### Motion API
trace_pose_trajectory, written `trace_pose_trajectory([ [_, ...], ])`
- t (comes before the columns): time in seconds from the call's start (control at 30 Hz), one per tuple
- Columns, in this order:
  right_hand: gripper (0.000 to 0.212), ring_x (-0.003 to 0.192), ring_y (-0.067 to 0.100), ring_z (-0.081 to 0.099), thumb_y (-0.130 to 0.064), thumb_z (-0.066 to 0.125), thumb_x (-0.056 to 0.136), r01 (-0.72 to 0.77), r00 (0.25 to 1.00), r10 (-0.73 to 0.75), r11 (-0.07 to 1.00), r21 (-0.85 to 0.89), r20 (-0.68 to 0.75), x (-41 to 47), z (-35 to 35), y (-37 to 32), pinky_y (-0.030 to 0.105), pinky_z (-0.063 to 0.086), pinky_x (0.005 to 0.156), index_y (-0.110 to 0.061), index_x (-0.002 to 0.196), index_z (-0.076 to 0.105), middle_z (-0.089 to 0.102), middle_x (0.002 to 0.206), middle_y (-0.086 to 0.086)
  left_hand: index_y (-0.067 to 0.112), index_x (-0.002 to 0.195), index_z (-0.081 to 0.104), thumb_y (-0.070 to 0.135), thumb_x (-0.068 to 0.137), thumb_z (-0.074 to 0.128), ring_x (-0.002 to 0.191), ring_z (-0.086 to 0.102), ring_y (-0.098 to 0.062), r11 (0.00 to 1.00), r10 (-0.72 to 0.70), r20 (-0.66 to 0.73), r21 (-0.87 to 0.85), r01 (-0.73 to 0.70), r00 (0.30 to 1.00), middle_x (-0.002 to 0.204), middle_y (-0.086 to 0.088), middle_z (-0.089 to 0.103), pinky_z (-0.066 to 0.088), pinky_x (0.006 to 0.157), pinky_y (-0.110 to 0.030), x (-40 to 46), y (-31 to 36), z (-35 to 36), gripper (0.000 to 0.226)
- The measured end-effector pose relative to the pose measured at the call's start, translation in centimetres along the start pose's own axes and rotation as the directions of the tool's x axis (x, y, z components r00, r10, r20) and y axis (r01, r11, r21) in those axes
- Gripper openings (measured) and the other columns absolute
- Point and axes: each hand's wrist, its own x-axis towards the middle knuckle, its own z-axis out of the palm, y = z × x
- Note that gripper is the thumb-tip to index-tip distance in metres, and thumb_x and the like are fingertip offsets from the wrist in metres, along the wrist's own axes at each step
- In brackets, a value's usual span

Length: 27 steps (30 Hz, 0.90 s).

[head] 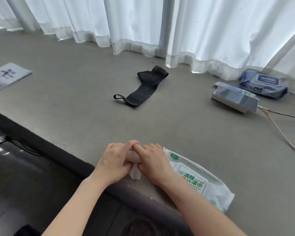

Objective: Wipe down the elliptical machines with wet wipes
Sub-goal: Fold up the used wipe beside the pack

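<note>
**Both hands pinch one wet wipe at the near edge of the ledge**

The left hand (115, 161) and right hand (153, 161) meet knuckle to knuckle over a folded wet wipe (134, 173), each grip clamped on it with curled fingers. The wipe sits between the two palms and under the fingertips; only a pale, crumpled tail shows, poking out below the hands toward 6 o'clock. Its visible long axis runs roughly 12 to 6, near end pointing at the person. How much of it is hidden under the fingers cannot be told.

The wipe lies on the grey surface (194, 126), close to its dark front edge. Just beside the right hand, at 4 o'clock, lies the white-and-green wipes pack (201, 183), long axis running from 10 to 4, partly covered by the right forearm.

Farther off, at 12 o'clock, lies a black strap (141, 87). At 2 o'clock are a silver box (235, 98) with a cable, and a blue wipes pack (264, 84) by the white curtains (143, 23). A booklet (5, 77) lies at 10 o'clock.
</note>
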Motion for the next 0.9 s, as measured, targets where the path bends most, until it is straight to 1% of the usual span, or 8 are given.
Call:
trace_pose_trajectory([
  [0.1, 0.043, 0.056, 0.028, 0.056, -0.016, 0.056, 0.051, 0.099, 0.995, -0.098, 0.984, 0.146, -0.015, -1.2, -1.8, -0.7, 0.027, 0.035, 0.055, -0.017, 0.094, 0.061, 0.064, 0.068, -0.001, 0.038, 0.118, 0.043, 0.017, 0.073, 0.064, 0.085, 0.057, -0.011, 0.981, -0.178, -0.139, -0.097, 0.166, 0.974, 0.093, 0.012, 0.067, 0.040, 0.085, -0.024, -3.1, 2.9, -1.9, 0.053],
  [0.17, 0.044, 0.064, 0.029, 0.058, -0.014, 0.055, 0.058, 0.171, 0.983, -0.181, 0.946, 0.276, 0.012, -2.1, -3.1, -2.0, 0.030, 0.037, 0.056, -0.015, 0.102, 0.061, 0.067, 0.079, 0.002, 0.049, 0.116, 0.041, 0.011, 0.078, 0.072, 0.087, 0.056, -0.006, 0.890, -0.391, -0.092, -0.293, 0.350, 0.916, 0.098, 0.017, 0.064, 0.046, 0.080, -0.024, -6.2, 4.4, -3.3, 0.063],
  [0.3, 0.042, 0.090, 0.020, 0.058, -0.015, 0.056, 0.075, 0.083, 0.901, -0.286, 0.852, 0.517, 0.325, -6.1, -2.4, -5.5, 0.039, 0.048, 0.072, -0.024, 0.116, 0.053, 0.063, 0.107, -0.006, 0.056, 0.114, 0.043, 0.010, 0.074, 0.076, 0.088, 0.058, -0.004, 0.763, -0.574, -0.042, -0.391, 0.516, 0.818, 0.093, 0.012, 0.062, 0.047, 0.072, -0.015, -14.5, 5.7, -3.4, 0.070],
  [0.4, 0.037, 0.099, 0.006, 0.053, -0.031, 0.065, 0.083, -0.083, 0.774, -0.317, 0.808, 0.584, 0.549, -9.4, -0.2, -7.6, 0.031, 0.047, 0.085, -0.032, 0.117, 0.051, 0.057, 0.111, -0.013, 0.047, 0.121, 0.047, 0.013, 0.074, 0.074, 0.088, 0.055, -0.004, 0.689, -0.654, 0.072, -0.354, 0.633, 0.753, 0.093, 0.014, 0.056, 0.045, 0.072, -0.018, -19.2, 5.7, -1.8, 0.064],
  [0.53, 0.017, 0.084, 0.002, 0.059, -0.033, 0.060, 0.091, -0.354, 0.660, -0.198, 0.769, 0.533, 0.724, -13.9, 3.4, -8.8, 0.025, 0.048, 0.078, -0.031, 0.108, 0.064, 0.066, 0.100, -0.012, 0.038, 0.127, 0.051, 0.016, 0.074, 0.071, 0.085, 0.056, -0.007, 0.540, -0.705, 0.265, -0.399, 0.741, 0.657, 0.092, 0.014, 0.054, 0.050, 0.075, -0.026, -25.3, 5.6, 2.3, 0.061],
  [0.73, 0.023, 0.082, 0.005, 0.062, -0.016, 0.072, 0.076, -0.590, 0.437, -0.027, 0.746, 0.309, 0.899, -20.8, 9.3, -8.1, 0.027, 0.049, 0.078, -0.030, 0.094, 0.068, 0.069, 0.092, -0.011, 0.044, 0.120, 0.052, 0.006, 0.070, 0.069, 0.081, 0.052, 0.002, 0.380, -0.648, 0.502, -0.439, 0.815, 0.573, 0.090, 0.010, 0.054, 0.040, 0.066, -0.011, -31.8, 5.6, 9.7, 0.065],
  [0.83, 0.023, 0.070, -0.003, 0.056, -0.011, 0.073, 0.072, -0.685, 0.405, 0.102, 0.692, 0.228, 0.909, -22.7, 12.0, -7.8, 0.020, 0.045, 0.067, -0.029, 0.085, 0.067, 0.064, 0.076, -0.018, 0.035, 0.128, 0.054, 0.007, 0.077, 0.070, 0.086, 0.053, -0.003, 0.342, -0.631, 0.557, -0.426, 0.838, 0.540, 0.098, 0.014, 0.052, 0.040, 0.070, -0.009, -33.1, 4.8, 12.8, 0.061],
  [0.9, 0.023, 0.070, -0.002, 0.055, -0.007, 0.072, 0.074, -0.720, 0.421, 0.195, 0.666, 0.196, 0.886, -23.6, 14.1, -7.2, 0.017, 0.043, 0.065, -0.026, 0.084, 0.065, 0.063, 0.077, -0.015, 0.035, 0.135, 0.048, 0.013, 0.079, 0.073, 0.103, 0.049, -0.003, 0.374, -0.614, 0.575, -0.392, 0.841, 0.541, 0.116, 0.020, 0.046, 0.037, 0.081, -0.009, -33.7, 3.8, 14.5, 0.065],
])
